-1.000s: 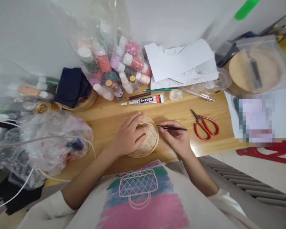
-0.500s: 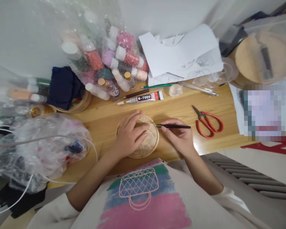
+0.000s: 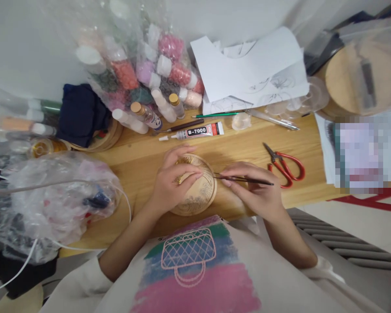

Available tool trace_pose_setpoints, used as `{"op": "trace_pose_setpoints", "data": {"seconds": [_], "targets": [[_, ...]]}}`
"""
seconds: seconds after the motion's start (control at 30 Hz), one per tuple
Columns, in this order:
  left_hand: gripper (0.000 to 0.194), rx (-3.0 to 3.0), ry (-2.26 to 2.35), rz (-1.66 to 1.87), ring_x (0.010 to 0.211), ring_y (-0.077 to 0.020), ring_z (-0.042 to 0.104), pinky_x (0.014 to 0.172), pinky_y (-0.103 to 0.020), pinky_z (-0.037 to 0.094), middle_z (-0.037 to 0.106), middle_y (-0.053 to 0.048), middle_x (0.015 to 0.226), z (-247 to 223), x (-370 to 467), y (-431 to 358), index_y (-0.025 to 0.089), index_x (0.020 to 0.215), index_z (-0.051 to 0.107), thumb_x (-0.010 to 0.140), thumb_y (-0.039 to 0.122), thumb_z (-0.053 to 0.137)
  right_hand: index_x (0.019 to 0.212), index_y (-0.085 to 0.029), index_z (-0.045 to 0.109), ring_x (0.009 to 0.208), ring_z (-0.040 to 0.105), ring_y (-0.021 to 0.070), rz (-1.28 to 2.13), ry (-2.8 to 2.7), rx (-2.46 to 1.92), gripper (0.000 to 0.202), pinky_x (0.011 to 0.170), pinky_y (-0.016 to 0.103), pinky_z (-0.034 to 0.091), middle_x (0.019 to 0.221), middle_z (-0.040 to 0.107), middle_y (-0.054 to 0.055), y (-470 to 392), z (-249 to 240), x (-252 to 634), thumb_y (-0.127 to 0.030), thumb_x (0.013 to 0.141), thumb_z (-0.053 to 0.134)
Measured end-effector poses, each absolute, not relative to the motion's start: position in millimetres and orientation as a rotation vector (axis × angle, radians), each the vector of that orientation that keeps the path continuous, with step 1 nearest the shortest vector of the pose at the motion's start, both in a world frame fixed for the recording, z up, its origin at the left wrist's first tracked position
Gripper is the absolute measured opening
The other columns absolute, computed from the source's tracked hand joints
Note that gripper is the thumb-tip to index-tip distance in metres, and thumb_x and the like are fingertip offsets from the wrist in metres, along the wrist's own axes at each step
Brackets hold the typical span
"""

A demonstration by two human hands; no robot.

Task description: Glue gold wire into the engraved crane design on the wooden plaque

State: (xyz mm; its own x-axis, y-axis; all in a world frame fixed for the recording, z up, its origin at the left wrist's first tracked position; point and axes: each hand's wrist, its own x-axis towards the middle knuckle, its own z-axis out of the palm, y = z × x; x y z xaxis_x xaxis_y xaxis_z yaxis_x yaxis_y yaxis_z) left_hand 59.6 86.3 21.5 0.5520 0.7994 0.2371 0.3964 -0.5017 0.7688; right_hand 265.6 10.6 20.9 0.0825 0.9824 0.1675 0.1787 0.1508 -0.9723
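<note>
A round wooden disc [image 3: 200,193] with a carved or drawn wavy pattern lies on the table before me. My left hand [image 3: 174,180] is over its left part, thumb and index fingertips pinched together above the disc. Whatever sits in that pinch is too small to make out. Something gold-coloured [image 3: 179,174] shows beneath the fingers. At the disc's right edge, my right hand [image 3: 252,184] grips dark tweezers [image 3: 247,179], whose tips point left and reach the rim.
Red-handled scissors [image 3: 285,167] lie to the right. Behind the disc are a glue tube [image 3: 200,131], a green pencil [image 3: 218,114], a small clear cup [image 3: 241,121] and bottles. Papers [image 3: 247,74] lie at the back. A plastic bag [image 3: 61,195] and white cable fill the left.
My left thumb and index finger have come together, and the hand has shifted slightly left. My right hand has moved right, with the tweezers tilted a little more. The view has shifted slightly.
</note>
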Motion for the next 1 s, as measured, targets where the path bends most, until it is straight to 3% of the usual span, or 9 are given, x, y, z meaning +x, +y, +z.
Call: {"op": "trace_pose_setpoints", "data": {"seconds": [0.23, 1.0], "targets": [[0.013, 2.01, 0.811, 0.885, 0.125, -0.0218, 0.054, 0.107, -0.05, 0.047, 0.06, 0.0, 0.128, 44, 59, 85, 0.031, 0.088, 0.071, 0.086, 0.018, 0.068, 0.105, -0.028, 0.073, 0.087, 0.07, 0.0169, 0.896, -1.504, -1.123, 0.031, 0.079, 0.031, 0.059, 0.096, 0.075, 0.001, 17, 52, 270, -0.007, 0.082, 0.067], [0.008, 2.022, 0.795, 0.899, 0.121, -0.0203, 0.055, 0.105, -0.047, 0.047, 0.062, -0.001, 0.125, 52, 61, 82, 0.027, 0.085, 0.071, 0.086, 0.02, 0.069, 0.105, -0.03, 0.073, 0.084, 0.071, 0.0176, 0.883, -1.527, -1.127, 0.031, 0.075, 0.032, 0.059, 0.095, 0.076, 0.001, 16, 58, 269, -0.01, 0.083, 0.066]]}}
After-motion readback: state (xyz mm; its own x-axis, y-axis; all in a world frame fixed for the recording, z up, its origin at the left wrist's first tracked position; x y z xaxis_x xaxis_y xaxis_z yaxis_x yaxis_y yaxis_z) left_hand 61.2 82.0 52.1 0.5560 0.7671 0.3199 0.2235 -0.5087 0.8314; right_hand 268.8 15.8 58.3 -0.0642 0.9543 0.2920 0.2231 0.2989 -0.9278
